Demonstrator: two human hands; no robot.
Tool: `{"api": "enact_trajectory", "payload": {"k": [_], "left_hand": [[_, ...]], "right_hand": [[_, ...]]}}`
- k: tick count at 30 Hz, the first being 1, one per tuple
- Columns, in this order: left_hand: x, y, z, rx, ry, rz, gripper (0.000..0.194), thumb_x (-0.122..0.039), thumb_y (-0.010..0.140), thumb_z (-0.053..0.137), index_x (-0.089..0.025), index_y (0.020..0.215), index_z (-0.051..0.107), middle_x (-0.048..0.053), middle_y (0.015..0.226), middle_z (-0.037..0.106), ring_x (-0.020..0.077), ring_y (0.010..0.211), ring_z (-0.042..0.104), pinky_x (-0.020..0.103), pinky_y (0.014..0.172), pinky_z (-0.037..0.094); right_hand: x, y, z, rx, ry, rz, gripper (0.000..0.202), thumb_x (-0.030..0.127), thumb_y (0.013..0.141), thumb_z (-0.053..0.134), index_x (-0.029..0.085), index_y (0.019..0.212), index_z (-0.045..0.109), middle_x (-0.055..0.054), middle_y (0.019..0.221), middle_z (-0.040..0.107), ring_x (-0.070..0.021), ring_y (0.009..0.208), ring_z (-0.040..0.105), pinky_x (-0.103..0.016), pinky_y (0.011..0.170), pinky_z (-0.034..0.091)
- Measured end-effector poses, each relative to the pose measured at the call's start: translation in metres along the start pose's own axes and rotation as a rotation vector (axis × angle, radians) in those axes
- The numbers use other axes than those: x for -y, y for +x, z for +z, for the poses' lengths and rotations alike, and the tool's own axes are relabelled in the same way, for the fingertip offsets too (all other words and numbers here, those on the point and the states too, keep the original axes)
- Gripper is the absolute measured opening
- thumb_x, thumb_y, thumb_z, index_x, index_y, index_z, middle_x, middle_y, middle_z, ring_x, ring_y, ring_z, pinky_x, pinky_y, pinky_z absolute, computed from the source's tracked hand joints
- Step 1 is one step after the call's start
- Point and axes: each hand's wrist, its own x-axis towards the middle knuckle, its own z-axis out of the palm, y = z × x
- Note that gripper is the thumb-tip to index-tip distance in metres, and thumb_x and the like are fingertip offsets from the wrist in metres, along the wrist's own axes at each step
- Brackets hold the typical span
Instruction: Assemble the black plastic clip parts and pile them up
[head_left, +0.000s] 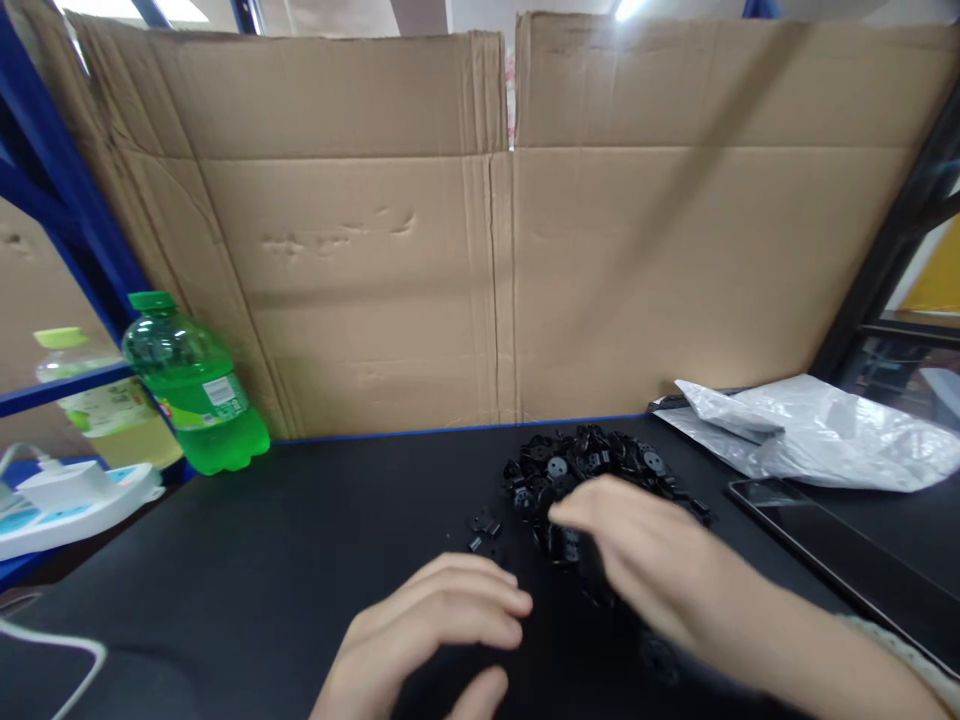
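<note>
A heap of small black plastic parts, some of them round with holes, lies on the black tabletop. My right hand is over the front of this heap, smeared by motion, and its fingers are mostly hidden behind the back of the hand. Left of the heap are a few loose black parts. My left hand is just in front of them, fingers bent and thumb apart, with nothing visible between them. Below my right wrist a dark round part shows faintly.
A cardboard wall closes off the back. On the left stand a green soda bottle, a bottle of pale yellow drink and a white power strip. A silvery plastic bag and a black tablet-like slab lie at right.
</note>
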Motion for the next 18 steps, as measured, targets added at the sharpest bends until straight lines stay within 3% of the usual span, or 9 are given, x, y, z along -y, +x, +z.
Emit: {"api": "enact_trajectory", "payload": {"k": [2,4,8,10,13,18], "left_hand": [[0.015,0.003,-0.003,-0.004,0.131,0.0,0.039,0.001,0.083,0.06,-0.03,0.106,0.065,0.002,0.101,0.074,0.0219,0.099,0.069,0.035,0.091,0.056],[0.034,0.005,-0.006,0.041,0.264,-0.035,0.033,-0.003,0.086,0.057,-0.026,0.107,0.064,0.005,0.105,0.071,0.0236,0.102,0.066,0.038,0.091,0.055],[0.06,0.005,-0.009,0.164,0.459,-0.148,0.032,-0.013,0.087,0.06,-0.025,0.116,0.065,0.01,0.117,0.062,0.0281,0.108,0.061,0.046,0.094,0.052],[0.061,0.005,-0.008,0.246,0.503,-0.152,0.034,-0.013,0.087,0.061,-0.026,0.118,0.065,0.01,0.119,0.059,0.0286,0.11,0.058,0.046,0.094,0.051],[0.052,0.006,-0.008,0.348,0.478,-0.134,0.025,-0.008,0.088,0.059,-0.023,0.106,0.068,0.008,0.11,0.062,0.0257,0.102,0.06,0.041,0.09,0.052],[0.036,0.012,-0.012,0.474,0.395,-0.182,0.021,-0.001,0.082,0.064,-0.018,0.094,0.064,0.005,0.097,0.067,0.0231,0.093,0.062,0.033,0.081,0.053]], "right_hand": [[-0.024,0.0,-0.007,-0.132,-0.147,0.045,0.037,0.008,0.095,0.037,0.015,0.124,0.059,-0.015,0.116,0.068,-0.0255,0.112,0.061,-0.045,0.098,0.05],[-0.042,0.002,-0.015,-0.162,-0.204,0.15,0.034,0.014,0.098,0.038,0.015,0.124,0.06,-0.015,0.121,0.066,-0.0273,0.117,0.059,-0.051,0.103,0.047],[-0.054,0.004,-0.021,-0.196,-0.195,0.243,0.031,0.02,0.099,0.038,0.016,0.123,0.058,-0.015,0.125,0.064,-0.0278,0.12,0.057,-0.054,0.106,0.043],[-0.046,0.002,-0.018,-0.23,-0.16,0.24,0.027,0.02,0.099,0.04,0.019,0.118,0.06,-0.012,0.122,0.065,-0.0261,0.118,0.058,-0.051,0.104,0.045],[-0.022,-0.001,-0.012,-0.264,-0.028,0.207,0.022,0.019,0.098,0.044,0.024,0.109,0.062,-0.006,0.116,0.067,-0.0219,0.113,0.06,-0.04,0.099,0.047],[0.019,-0.003,0.0,-0.137,0.303,0.195,0.02,0.016,0.093,0.049,0.025,0.099,0.065,-0.003,0.099,0.071,-0.0194,0.096,0.066,-0.03,0.086,0.052]]}}
